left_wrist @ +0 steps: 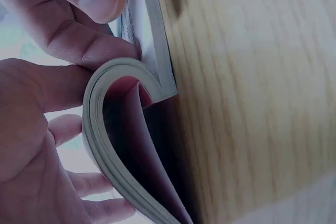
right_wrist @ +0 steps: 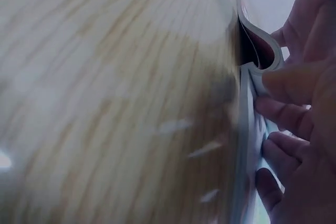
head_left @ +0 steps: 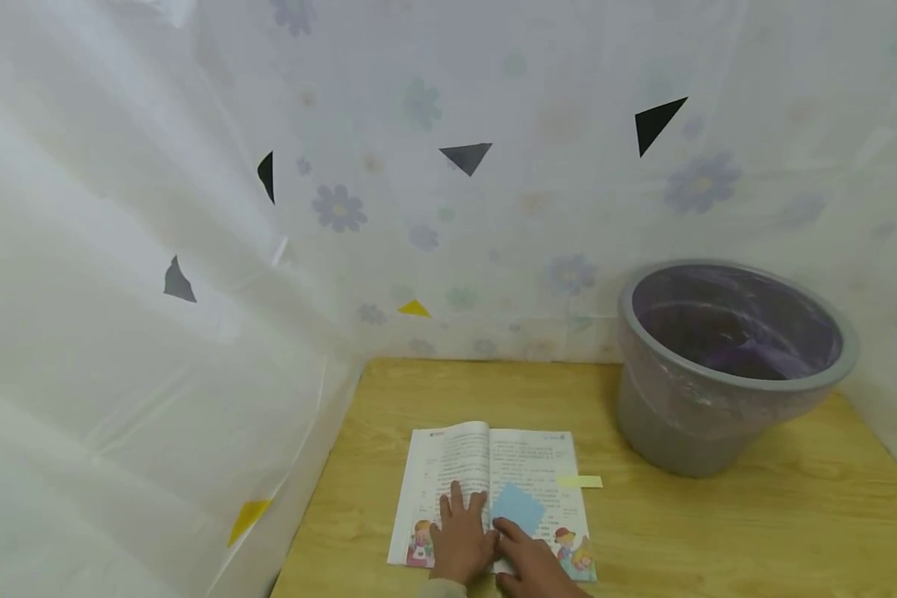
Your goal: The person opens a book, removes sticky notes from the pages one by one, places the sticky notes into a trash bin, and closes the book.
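An open book (head_left: 526,455) with printed text and cartoon figures lies on the wooden table. My left hand (head_left: 459,536) rests on its left page, fingers spread and thumb near the fold. My right hand (head_left: 532,566) touches the right page beside the fold, fingers slightly bent, close to the left thumb. A blue square paper (head_left: 519,508) lies on the right page just past the right fingertips. From that page's outer edge sticks a pale yellow strip (head_left: 581,482). In the left wrist view, the left-side pages (left_wrist: 92,124) arch up from the spine under the left hand.
A large grey tub (head_left: 688,432) with purple inside stands on the table (head_left: 463,386) at the right, beyond the book. White flower-patterned sheeting (head_left: 493,232) hangs at the back, and plain white sheeting (head_left: 157,399) hangs at the left, with black and yellow patches on them.
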{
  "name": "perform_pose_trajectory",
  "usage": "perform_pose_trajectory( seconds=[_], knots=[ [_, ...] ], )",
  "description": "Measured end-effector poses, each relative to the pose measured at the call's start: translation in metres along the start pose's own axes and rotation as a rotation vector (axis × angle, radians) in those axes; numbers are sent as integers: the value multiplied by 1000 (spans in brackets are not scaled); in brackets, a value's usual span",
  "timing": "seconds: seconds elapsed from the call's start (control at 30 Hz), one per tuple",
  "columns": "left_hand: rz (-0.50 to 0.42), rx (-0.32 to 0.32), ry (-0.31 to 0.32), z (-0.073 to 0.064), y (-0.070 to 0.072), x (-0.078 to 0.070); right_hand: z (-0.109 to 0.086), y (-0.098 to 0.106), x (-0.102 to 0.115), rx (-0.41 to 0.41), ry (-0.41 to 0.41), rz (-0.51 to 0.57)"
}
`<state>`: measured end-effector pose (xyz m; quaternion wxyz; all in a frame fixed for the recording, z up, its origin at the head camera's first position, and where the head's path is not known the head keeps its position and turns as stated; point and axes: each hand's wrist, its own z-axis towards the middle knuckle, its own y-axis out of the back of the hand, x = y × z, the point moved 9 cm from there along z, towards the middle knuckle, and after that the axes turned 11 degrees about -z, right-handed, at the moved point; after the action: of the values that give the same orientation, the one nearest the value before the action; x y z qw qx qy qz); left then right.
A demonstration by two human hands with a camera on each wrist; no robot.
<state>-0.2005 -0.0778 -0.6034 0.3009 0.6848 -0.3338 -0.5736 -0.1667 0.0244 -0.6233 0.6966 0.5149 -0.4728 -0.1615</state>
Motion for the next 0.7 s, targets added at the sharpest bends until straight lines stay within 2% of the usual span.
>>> perform_pose_trajectory(
  seconds=[0.13,0.27,0.47,0.7],
  knots=[
    [11,-31,4,1,1,2,-2,-1,-4,7,21,93],
    [13,-52,4,1,2,2,-4,0,-8,55,-8,202],
    [4,-62,24,-2,2,2,-6,3,-7,73,-21,216],
    [20,-18,1,0,-2,0,-8,11,-7,70,-36,239]
  ],
)
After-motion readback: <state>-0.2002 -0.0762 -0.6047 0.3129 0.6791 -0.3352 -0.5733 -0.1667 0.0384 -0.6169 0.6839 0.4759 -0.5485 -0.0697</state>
